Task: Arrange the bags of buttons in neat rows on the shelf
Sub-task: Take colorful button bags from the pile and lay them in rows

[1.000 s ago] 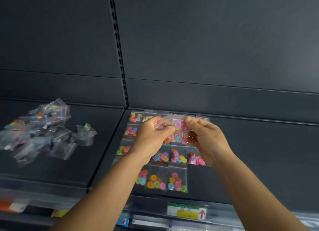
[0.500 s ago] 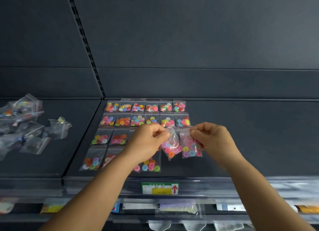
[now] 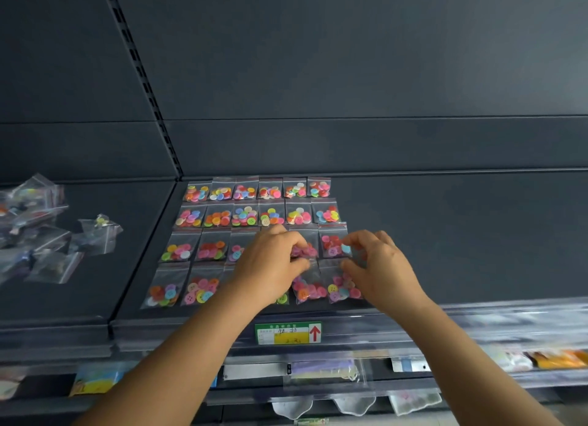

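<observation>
We are laying two bags of buttons into the front row of the grid on the shelf (image 3: 445, 234). The left bag (image 3: 307, 287) and the right bag (image 3: 345, 287) are lying side by side at the right end of that row, just ahead of the third row's last bag (image 3: 332, 244).

Our left hand (image 3: 270, 266) is pinching the top edge of the left bag between thumb and curled fingers. Our right hand (image 3: 378, 266) is hovering over the right bag with fingers bent and slightly spread; we cannot tell whether it is gripping the plastic.

To do this well, we judge we should be squaring each bag's top edge against the row behind, keeping the sides touching without overlap, and pressing the buttons flat before letting go.

Beyond the grid, a loose heap of unsorted bags (image 3: 38, 231) is waiting on the neighbouring shelf panel to the left. A green price label (image 3: 288, 332) is sitting on the shelf's front rail, and a dark back wall (image 3: 350, 75) is rising behind.
</observation>
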A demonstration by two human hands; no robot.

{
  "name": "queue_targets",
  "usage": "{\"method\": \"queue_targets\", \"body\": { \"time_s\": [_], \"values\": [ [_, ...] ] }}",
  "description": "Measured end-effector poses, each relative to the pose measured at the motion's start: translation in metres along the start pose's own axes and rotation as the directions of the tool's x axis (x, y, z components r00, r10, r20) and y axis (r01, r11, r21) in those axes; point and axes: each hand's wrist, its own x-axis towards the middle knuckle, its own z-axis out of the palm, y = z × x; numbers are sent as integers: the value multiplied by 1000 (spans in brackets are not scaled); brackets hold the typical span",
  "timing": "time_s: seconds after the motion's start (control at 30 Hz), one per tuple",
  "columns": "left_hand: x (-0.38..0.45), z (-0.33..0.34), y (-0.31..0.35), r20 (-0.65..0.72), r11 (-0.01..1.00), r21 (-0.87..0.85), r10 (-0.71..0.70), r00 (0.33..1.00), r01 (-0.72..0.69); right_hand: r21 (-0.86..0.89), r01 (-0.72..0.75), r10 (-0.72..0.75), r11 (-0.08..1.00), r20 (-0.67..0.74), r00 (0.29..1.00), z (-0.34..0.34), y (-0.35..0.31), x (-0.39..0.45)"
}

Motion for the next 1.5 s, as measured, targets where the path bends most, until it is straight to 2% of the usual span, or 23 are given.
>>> {"method": "queue_targets", "body": {
  "time_s": [0.07, 0.23, 0.47, 0.83, 1.1, 1.3, 1.5],
  "values": [
    [-6, 0, 2, -15, 998, 38, 43, 999, -42, -51, 81, -81, 995, -1, 997, -3, 1, -3],
    [-22, 11, 9, 89, 991, 91, 93, 992, -101, -95, 221, -199, 971, 194, 960, -1, -1, -9],
    [-25, 13, 6, 125, 986, 98, 120, 985, -132, -137, 181, -155, 974, 179, 972, -1, -3, -11],
    [-26, 14, 8, 133, 981, 138, 121, 984, -139, -230, 212, -157, 950, 237, 959, -1, -11, -9],
    [-34, -1, -3, -9, 980, 193, 55, 998, -52, -217, 332, -288, 918, 214, 934, 4, -32, 2],
    [-50, -32, -42, -120, 960, 264, -67, 991, 97, -212, 488, -428, 847, 274, 861, 29, -77, 17],
    [-69, -72, -106, -229, 927, 278, -190, 955, 251, -166, 586, -506, 793, 356, 786, 71, -143, 36]
  ]
}}
